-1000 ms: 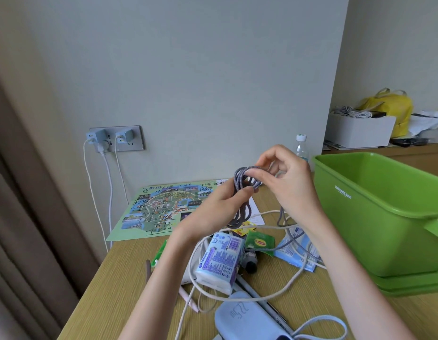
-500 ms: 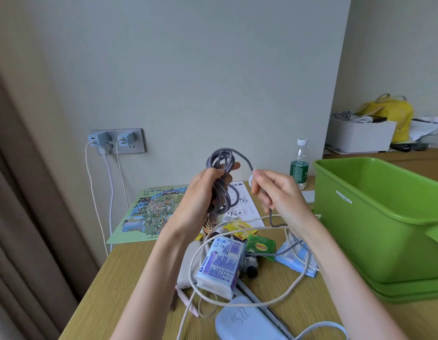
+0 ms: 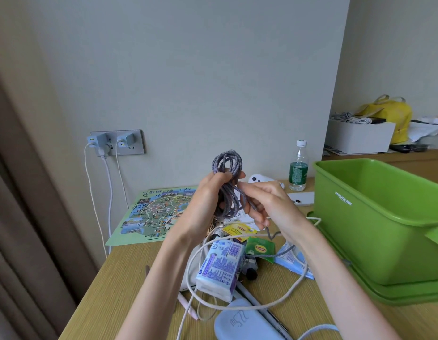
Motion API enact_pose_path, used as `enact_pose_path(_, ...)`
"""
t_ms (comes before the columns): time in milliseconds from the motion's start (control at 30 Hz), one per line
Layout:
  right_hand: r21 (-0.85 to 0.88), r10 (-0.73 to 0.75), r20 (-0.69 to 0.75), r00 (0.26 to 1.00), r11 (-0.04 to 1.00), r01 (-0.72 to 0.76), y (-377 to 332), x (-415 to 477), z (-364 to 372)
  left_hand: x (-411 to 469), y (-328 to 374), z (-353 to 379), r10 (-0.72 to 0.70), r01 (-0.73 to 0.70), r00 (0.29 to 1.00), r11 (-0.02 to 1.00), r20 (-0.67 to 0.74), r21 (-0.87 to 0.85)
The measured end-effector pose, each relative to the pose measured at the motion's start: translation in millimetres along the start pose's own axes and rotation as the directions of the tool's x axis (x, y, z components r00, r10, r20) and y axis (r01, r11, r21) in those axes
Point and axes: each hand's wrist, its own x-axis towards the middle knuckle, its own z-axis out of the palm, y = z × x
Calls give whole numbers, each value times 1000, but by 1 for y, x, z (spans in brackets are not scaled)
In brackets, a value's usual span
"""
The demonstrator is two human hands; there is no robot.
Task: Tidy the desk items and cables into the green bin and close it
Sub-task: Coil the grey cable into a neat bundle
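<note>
Grips the grey cable coil (image 3: 227, 168) in the left hand (image 3: 208, 200), held up left of the green bin (image 3: 375, 217). Pinches its loose tail (image 3: 248, 203) in the right hand (image 3: 270, 204), now brought in against the coil. Adds another loop, probably; still some tail to wind before binning

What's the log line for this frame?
step: bundling | left hand: grips grey braided cable coil | right hand: pinches its loose tail | green bin: open, cable not yet in
</note>
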Motion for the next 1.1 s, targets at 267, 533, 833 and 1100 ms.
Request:
enact_pose_path(267,-38,54,-6,999,998,-54,3,1,2,4,-2,5,-25,25,999,999,-32,24)
enact_pose_path(533,-50,91,157,983,995,-84,11,-2,-7,6,5,-8,-29,26,1000,857,3,-515)
enact_pose_path(833,-590,52,-25,998,806,-57,48,4,-30,12,2,-50,-1,-111,977,847,-211,-519)
enact_pose_path(1100,-267,-3,-25,1000,964,-4,31,-1,-40,17,-21,-58,166,-74,932,957,-323,279)
